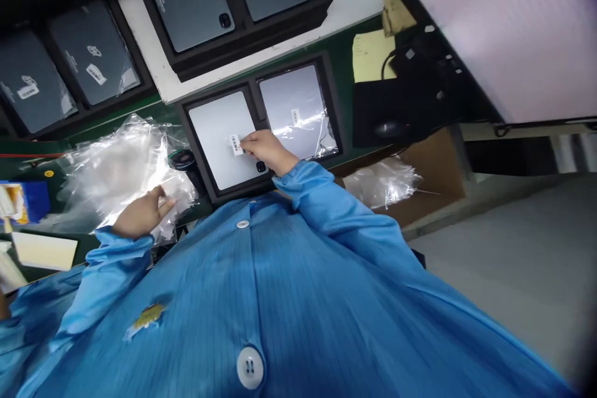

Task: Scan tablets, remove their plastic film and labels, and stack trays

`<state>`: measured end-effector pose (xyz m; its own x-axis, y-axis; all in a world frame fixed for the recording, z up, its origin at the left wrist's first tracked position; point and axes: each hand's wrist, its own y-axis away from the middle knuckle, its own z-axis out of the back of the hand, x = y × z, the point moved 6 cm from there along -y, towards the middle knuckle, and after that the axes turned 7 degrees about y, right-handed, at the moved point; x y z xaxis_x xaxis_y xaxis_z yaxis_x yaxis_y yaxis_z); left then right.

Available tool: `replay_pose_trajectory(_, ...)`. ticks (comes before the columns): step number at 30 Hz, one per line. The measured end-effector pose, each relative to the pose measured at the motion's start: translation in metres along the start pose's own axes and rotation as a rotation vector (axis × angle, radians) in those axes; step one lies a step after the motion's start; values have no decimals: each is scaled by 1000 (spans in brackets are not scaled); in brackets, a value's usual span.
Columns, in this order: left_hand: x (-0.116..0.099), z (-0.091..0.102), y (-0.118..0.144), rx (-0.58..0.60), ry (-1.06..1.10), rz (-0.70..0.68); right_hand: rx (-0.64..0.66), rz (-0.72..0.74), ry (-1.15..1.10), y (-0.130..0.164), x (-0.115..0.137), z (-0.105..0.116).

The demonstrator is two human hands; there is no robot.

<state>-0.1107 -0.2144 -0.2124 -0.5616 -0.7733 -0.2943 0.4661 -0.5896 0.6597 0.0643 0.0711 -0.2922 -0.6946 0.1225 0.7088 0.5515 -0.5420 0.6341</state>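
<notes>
My right hand (268, 148) pinches the edge of a small white barcode label (235, 145) at the back of a silver tablet (219, 118). This tablet lies in the left slot of a black two-slot tray (255, 102). In the right slot is another tablet (291, 96), covered in clear film and bearing a barcode label. My left hand (142, 214) rests at the near edge of a pile of clear plastic bags (121, 161), thumb and forefinger apart. Its other fingers are partly hidden. Beside the pile, a black handheld scanner (183, 161) stands left of the tray.
More trays with grey tablets (186, 6) stand at the back and the far left. A monitor (508, 25), a mouse (389, 129) and yellow paper (373, 55) are on the right. An open cardboard box (438, 168) holds clear plastic. A blue box (35, 202) sits at left.
</notes>
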Motion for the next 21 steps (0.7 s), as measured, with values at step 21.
replay_pose_trajectory(21, -206, -36, -78, -236, -116, -1197, -271, 60, 129, 13, -27, 47)
